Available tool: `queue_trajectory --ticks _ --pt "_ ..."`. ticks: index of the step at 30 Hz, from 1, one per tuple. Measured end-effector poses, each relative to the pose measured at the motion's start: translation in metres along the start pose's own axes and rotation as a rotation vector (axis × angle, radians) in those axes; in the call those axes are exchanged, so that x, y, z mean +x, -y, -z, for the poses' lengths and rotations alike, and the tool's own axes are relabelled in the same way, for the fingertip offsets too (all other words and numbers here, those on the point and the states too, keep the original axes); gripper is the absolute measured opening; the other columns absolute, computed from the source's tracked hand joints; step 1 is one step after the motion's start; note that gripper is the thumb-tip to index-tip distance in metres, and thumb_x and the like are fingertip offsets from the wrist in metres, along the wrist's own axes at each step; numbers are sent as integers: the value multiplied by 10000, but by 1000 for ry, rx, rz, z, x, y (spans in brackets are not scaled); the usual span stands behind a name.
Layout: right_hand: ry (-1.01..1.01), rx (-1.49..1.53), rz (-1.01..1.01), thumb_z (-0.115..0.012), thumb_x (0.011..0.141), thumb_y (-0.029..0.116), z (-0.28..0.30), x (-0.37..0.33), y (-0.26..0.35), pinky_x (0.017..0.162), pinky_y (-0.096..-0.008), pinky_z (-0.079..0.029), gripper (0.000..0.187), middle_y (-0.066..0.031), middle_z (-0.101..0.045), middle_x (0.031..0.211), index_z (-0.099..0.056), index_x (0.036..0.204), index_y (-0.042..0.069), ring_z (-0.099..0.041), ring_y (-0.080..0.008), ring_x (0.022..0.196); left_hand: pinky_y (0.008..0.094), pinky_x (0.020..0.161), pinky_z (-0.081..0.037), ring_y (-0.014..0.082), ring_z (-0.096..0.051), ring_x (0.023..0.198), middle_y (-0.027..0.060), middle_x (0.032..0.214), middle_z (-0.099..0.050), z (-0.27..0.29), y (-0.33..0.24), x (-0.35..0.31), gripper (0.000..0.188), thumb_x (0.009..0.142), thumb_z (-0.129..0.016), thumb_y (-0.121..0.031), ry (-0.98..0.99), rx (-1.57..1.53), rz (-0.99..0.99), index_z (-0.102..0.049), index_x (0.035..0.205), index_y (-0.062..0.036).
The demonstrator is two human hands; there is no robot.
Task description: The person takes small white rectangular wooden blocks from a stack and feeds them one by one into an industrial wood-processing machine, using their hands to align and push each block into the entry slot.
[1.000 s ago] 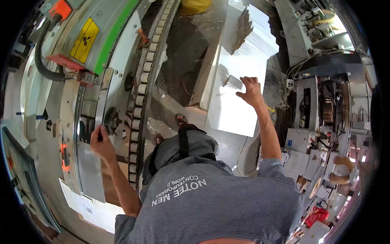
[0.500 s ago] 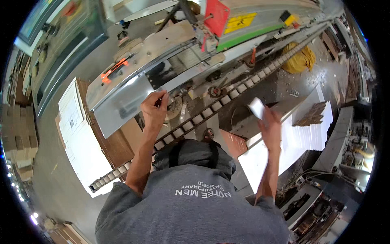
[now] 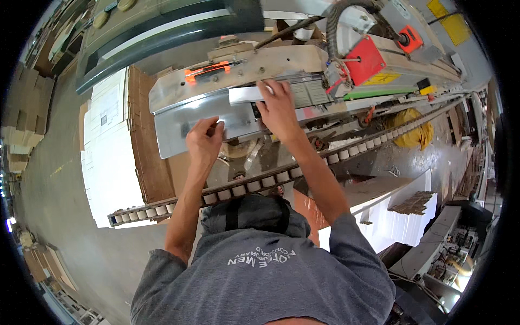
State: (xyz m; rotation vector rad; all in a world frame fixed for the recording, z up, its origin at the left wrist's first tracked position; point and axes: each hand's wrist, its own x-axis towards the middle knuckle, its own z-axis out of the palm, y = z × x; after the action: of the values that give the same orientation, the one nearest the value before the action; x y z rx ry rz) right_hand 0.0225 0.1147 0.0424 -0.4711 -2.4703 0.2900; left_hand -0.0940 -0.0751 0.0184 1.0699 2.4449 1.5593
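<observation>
My right hand (image 3: 279, 105) reaches over the machine's bed with its fingers closed on a small white flat piece (image 3: 244, 96). The piece is held over the far edge of a shiny metal plate (image 3: 181, 132), beside a dark slot in the bed. I cannot tell whether the piece touches the bed. Close to the near edge of that plate is my left hand (image 3: 205, 140), its fingers loosely bent and a little apart, with nothing visible in them. An orange clamp-like tool (image 3: 207, 71) lies on the worn board behind the plate.
A roller rail (image 3: 238, 189) runs slantwise between my body and the machine. Stacked white sheets (image 3: 108, 157) stand at left, and more white sheets (image 3: 417, 225) at right. A red guard plate (image 3: 364, 57) rises on the machine; a yellow bag (image 3: 414, 130) lies beyond the rail.
My right hand has swung from above the right-hand stack to the machine's bed, carrying the white flat piece. My left hand stays near the metal plate. The whole view has turned.
</observation>
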Motion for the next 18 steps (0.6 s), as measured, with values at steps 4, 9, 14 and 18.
queue_trajectory --ticks 4,9,14,18 --pt "-23 558 -388 -659 910 128 -4 -43 10 738 -405 -543 373 -200 -595 1116 -590 1238 -36 -598 -308 887 352 665 -536 274 -673 716 155 845 -691 -7 5 24 219 793 -798 -141 17 162 -99 -730 967 -29" --pt "-18 598 -631 -620 937 161 -21 -39 28 809 -378 -530 423 -224 -587 1218 -553 1298 -50 -579 -301 936 371 668 -544 313 -682 727 155 858 -695 -23 8 50 256 756 -818 -162 87 195 -215 -728 958 -31" --pt "-71 571 -603 -600 933 212 -37 -32 26 985 -459 -438 516 -267 -539 1326 -489 1333 -94 -517 -391 1122 372 663 -539 316 -678 727 153 838 -689 -42 11 63 224 760 -813 -160 64 195 -249 -725 913 -21" --pt "-54 504 -596 -597 927 215 -39 -33 18 1056 -490 -376 539 -280 -530 1337 -469 1351 -93 -485 -431 1194 388 633 -522 321 -660 708 146 804 -673 -51 13 64 189 772 -802 -153 46 202 -307 -720 876 -18"
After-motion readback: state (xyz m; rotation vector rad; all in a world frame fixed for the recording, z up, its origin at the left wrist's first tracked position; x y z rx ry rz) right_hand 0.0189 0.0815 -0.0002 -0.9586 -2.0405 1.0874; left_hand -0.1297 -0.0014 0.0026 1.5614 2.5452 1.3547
